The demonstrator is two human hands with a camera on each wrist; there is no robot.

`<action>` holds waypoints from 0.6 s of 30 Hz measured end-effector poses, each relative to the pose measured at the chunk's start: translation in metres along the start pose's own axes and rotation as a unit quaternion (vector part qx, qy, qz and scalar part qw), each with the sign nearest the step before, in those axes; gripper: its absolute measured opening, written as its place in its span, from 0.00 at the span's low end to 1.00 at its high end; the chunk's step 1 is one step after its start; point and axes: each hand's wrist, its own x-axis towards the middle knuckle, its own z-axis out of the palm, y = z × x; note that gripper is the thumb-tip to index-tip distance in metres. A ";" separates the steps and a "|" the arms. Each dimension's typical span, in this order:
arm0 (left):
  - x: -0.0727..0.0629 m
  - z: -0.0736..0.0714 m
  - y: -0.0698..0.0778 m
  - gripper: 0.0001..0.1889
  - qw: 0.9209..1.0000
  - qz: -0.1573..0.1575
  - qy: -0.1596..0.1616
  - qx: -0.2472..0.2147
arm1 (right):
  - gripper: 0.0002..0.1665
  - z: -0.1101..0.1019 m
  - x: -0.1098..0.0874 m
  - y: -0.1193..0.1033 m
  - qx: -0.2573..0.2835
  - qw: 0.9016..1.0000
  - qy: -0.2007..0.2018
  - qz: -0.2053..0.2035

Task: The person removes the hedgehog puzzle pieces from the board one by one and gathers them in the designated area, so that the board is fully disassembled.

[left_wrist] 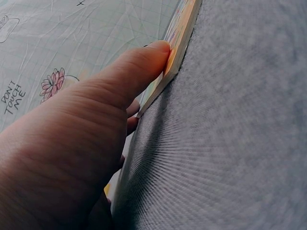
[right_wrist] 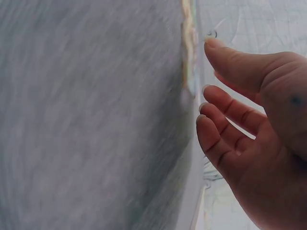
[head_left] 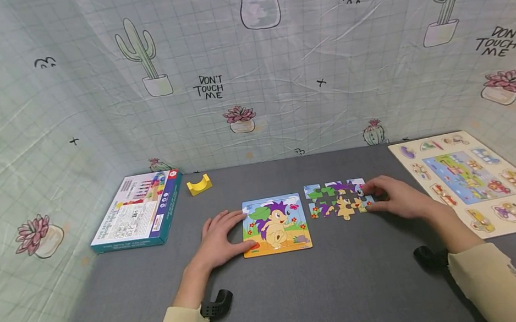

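A square hedgehog jigsaw puzzle (head_left: 278,227) lies flat on the grey table, its picture facing up. At its left side rests my left hand (head_left: 217,239), thumb on the lower left corner and forefinger by the upper left edge. The left wrist view has the thumb (left_wrist: 144,60) lying on the board. Right of that puzzle are several jigsaw pieces (head_left: 345,207) showing a similar hedgehog, partly fitted together with gaps. My right hand (head_left: 393,197) is at their right edge, thumb and fingers apart. In the right wrist view nothing shows between these fingers (right_wrist: 230,108).
A flat teal and white box (head_left: 135,212) is on the left. Behind the puzzle sits a yellow arched block (head_left: 199,185). A wooden board of vehicle pictures (head_left: 486,179) lies at the right, near the right forearm. Patterned cloth (head_left: 274,69) hangs behind the table.
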 end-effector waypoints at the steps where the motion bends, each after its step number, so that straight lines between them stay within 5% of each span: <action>1: 0.000 0.000 0.000 0.40 1.000 0.000 0.000 0.000 | 0.25 0.000 0.001 -0.002 0.002 1.000 0.001 0.000; 18: 0.000 0.001 0.000 0.37 1.000 0.008 0.003 -0.004 | 0.25 0.025 0.036 -0.064 0.070 0.997 0.012 -0.031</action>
